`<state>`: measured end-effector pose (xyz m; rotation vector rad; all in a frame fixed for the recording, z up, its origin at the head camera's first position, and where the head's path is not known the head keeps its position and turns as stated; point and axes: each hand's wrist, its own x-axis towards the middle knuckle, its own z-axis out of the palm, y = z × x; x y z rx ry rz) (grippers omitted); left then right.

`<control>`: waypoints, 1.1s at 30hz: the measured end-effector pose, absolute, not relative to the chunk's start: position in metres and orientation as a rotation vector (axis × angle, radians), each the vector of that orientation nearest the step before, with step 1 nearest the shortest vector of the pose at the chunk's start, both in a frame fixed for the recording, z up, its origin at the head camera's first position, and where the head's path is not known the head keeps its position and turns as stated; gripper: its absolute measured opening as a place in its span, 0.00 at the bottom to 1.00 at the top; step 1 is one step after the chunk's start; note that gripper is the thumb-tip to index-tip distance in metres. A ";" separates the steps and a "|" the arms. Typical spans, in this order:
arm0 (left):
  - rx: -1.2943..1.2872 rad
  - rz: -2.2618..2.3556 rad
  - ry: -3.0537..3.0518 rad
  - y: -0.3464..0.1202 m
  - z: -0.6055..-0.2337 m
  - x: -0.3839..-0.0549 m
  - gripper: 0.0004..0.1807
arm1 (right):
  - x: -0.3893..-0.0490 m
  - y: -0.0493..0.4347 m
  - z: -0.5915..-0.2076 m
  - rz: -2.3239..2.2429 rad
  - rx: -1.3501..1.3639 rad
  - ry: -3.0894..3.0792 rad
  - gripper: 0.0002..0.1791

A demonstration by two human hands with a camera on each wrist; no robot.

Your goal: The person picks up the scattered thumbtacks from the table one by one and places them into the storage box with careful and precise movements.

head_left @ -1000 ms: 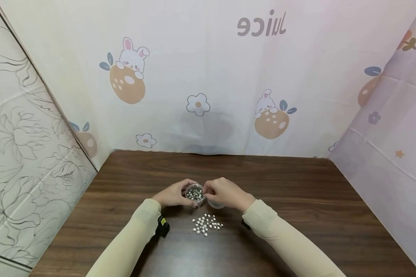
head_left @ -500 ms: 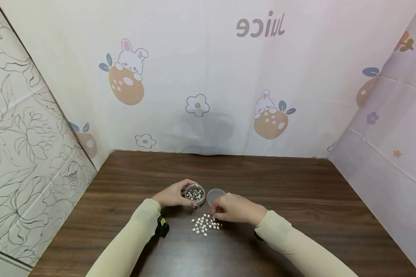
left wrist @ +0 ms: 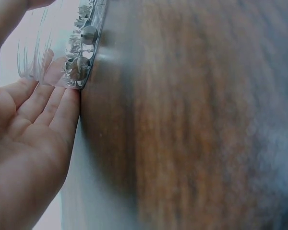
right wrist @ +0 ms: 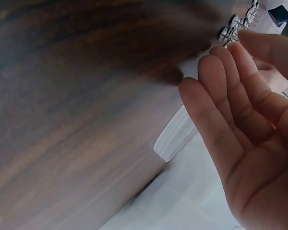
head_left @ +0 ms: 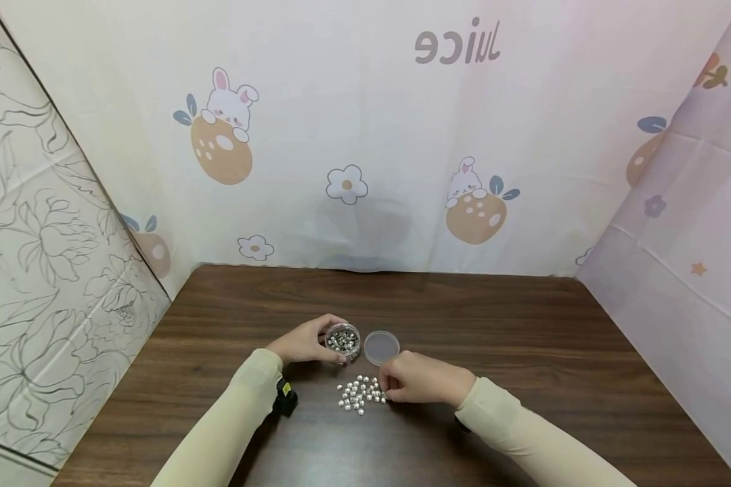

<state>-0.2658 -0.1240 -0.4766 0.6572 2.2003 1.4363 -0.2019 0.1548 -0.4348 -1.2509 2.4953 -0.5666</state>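
- Head view: the clear jar point(head_left: 355, 353) stands uncovered on the wooden table point(head_left: 493, 338), with many metal pieces point(head_left: 341, 340) inside it. The left hand point(head_left: 309, 341) holds it from its left side, thumb and fingers on opposite walls.
- Head view: the loose silver pieces point(head_left: 361, 398) lie scattered on the near side of the jar. The round lid point(head_left: 381, 348) lies just right of the jar. The right hand point(head_left: 423, 377) is beyond the lid, nearer the person than the jar, its narrowed fingertips at the edge of the scatter. I cannot tell whether a piece sits between them.
- Left wrist view: only here do the jar's ringed side wall and the spiky, round-headed shapes near its base show clearly. The jar looks stiff, smooth and fairly light; a grip round the wall leaves its mouth free.
- Right wrist view: this shows what the head view hides, the palm side, with thumb and forefinger close together by the pieces, and the lid's shallow edge. The pieces look hard, light and slippery, apt to skid under one fingertip; pinching each by its sides should suit best.
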 end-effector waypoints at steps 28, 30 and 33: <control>0.671 1.396 2.248 -0.124 -0.476 -0.265 0.37 | -0.206 0.154 -0.427 -0.495 -1.236 2.461 0.12; 0.673 1.405 2.240 -0.124 -0.477 -0.265 0.37 | -0.207 0.154 -0.427 -0.490 -1.237 2.458 0.12; 0.669 1.408 2.232 -0.124 -0.477 -0.265 0.37 | -0.207 0.154 -0.428 -0.484 -1.241 2.453 0.12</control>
